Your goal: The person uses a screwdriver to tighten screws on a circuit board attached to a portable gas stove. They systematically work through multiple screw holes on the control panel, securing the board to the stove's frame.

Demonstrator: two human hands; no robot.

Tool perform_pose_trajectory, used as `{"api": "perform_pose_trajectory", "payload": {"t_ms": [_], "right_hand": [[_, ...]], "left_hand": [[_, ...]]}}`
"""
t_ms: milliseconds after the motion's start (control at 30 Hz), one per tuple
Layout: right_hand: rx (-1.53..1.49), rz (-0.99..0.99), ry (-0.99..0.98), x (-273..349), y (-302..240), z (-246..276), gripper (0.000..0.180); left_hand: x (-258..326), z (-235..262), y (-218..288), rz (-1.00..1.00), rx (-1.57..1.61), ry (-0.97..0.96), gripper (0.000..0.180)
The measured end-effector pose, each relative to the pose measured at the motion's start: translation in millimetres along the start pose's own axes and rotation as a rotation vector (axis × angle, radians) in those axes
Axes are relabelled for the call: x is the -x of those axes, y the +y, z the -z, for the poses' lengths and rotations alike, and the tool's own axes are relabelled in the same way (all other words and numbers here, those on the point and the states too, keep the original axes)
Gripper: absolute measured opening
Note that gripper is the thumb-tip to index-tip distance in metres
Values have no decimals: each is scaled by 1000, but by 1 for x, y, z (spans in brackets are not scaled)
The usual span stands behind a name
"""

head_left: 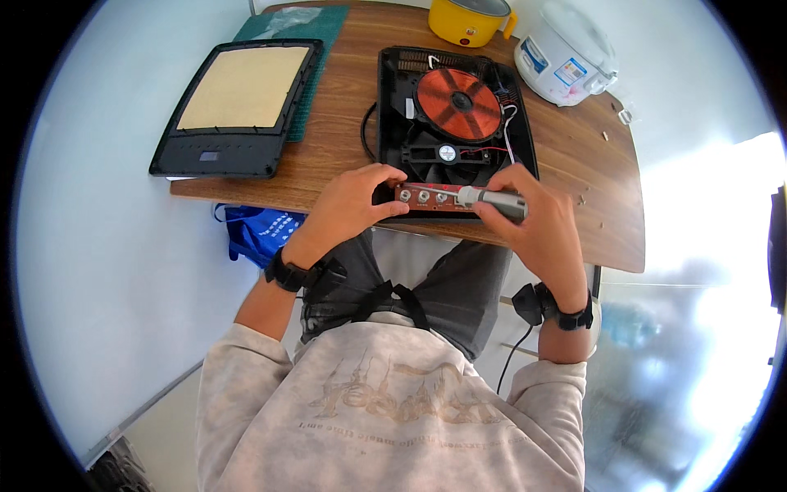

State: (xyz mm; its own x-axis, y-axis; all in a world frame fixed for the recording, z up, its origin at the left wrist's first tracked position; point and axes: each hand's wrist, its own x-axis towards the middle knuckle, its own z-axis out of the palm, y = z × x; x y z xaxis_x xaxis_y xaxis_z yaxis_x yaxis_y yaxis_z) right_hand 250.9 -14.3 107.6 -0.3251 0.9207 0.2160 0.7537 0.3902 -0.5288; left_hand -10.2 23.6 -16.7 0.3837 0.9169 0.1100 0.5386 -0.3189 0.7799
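Note:
My right hand (541, 217) grips a grey-handled screwdriver (502, 202), its thin shaft pointing left along the red control circuit board (424, 198). Exactly where the tip touches is hard to make out. Thumb and fingers of my left hand (352, 201) close on the left end of that board, which lies at the near edge of an opened induction cooker's black base (388, 90). Inside the base are a round copper coil (443, 90) with dark bars, a fan (448, 153) in front of it, and loose wires (510, 123) at the right.
The cooker's black top cover (217, 156), with a beige sheet inside, rests partly on a green cutting mat (326, 33). A yellow pot (463, 23) and white rice cooker (561, 61) stand at the back. Small bits (605, 136) lie at the right. A blue bag (258, 231) sits below the table.

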Motion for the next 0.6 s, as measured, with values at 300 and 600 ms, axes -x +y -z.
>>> {"api": "perform_pose_trajectory", "payload": {"t_ms": [300,600], "right_hand": [[24,-160,-77,18,17,-12,27],[-14,-101,17,13,17,-15,30]], "left_hand": [[4,3,5,45,55,-18,51],[6,0,0,3,111,26,51]]}}
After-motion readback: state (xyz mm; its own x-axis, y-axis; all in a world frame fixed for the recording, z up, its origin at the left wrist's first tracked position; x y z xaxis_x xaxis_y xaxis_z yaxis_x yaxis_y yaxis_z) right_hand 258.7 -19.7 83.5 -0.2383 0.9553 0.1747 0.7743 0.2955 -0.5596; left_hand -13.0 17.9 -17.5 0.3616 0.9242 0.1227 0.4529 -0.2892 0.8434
